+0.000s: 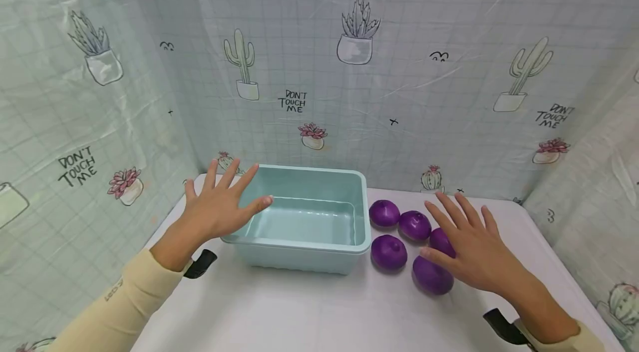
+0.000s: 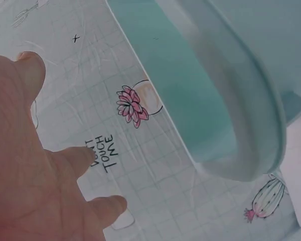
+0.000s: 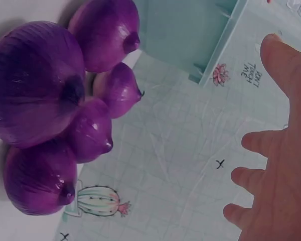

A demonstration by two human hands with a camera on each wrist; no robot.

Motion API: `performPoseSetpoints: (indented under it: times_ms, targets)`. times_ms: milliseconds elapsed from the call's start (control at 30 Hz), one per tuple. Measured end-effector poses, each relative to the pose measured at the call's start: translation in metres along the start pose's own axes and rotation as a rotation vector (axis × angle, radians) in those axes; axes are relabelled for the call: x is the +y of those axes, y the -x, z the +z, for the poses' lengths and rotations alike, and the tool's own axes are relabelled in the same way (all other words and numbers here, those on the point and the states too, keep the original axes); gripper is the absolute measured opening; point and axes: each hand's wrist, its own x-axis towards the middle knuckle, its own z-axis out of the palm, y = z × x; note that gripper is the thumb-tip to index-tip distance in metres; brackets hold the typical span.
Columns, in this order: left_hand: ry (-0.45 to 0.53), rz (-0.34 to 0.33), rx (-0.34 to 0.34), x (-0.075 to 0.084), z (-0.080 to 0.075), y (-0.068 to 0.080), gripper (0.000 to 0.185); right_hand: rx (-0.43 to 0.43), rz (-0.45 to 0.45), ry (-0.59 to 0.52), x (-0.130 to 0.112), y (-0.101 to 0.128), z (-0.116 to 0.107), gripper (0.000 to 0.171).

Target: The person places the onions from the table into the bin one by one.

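Left of centre: left hand [image 1: 214,212] raised, fingers splayed wide near pale-blue tub [image 1: 299,259]. Lower right: right hand [image 1: 476,255], likewise splayed, near purple onions [image 1: 389,253].

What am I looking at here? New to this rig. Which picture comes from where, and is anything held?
There's no robot: these are a person's two bare hands. The wide picture comes from a camera worn on the head, looking forward and down. The other two come from cameras worn on each wrist, one per hand.

On the white tabletop sit a pale teal bin and, to its right, five purple onions. Behind is a cactus-print sheet.

Nothing is held. The left hand is spread by the bin's left end; the right hand is spread near the onions, partly hiding some in the head view.
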Motion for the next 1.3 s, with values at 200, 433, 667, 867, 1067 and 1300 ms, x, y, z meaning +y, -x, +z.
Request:
performPoseSetpoints:
  times_ms: [200, 433, 667, 867, 1067, 1300]
  targets:
    - [0.012, 0.008, -0.019, 0.002, 0.007, -0.006, 0.095, -0.037, 0.039, 0.004, 0.004, 0.009, 0.004, 0.096]
    - [0.007, 0.008, -0.014, 0.001, 0.015, -0.01, 0.094, -0.061, 0.077, -0.01, 0.008, 0.017, 0.014, 0.095]
    - [0.003, 0.003, -0.016, -0.003, 0.02, -0.013, 0.095, -0.061, 0.087, -0.02, 0.008, 0.023, 0.021, 0.092]
    - [-0.002, -0.009, -0.018, -0.006, 0.023, -0.013, 0.098, -0.036, 0.07, -0.018, 0.009, 0.027, 0.03, 0.09]
    - [0.012, -0.019, -0.008, -0.012, 0.026, -0.011, 0.1, -0.029, 0.067, -0.013, 0.01, 0.028, 0.038, 0.09]
    - [0.016, -0.043, 0.0, -0.022, 0.027, -0.007, 0.106, -0.064, 0.09, -0.056, 0.005, 0.029, 0.049, 0.091]
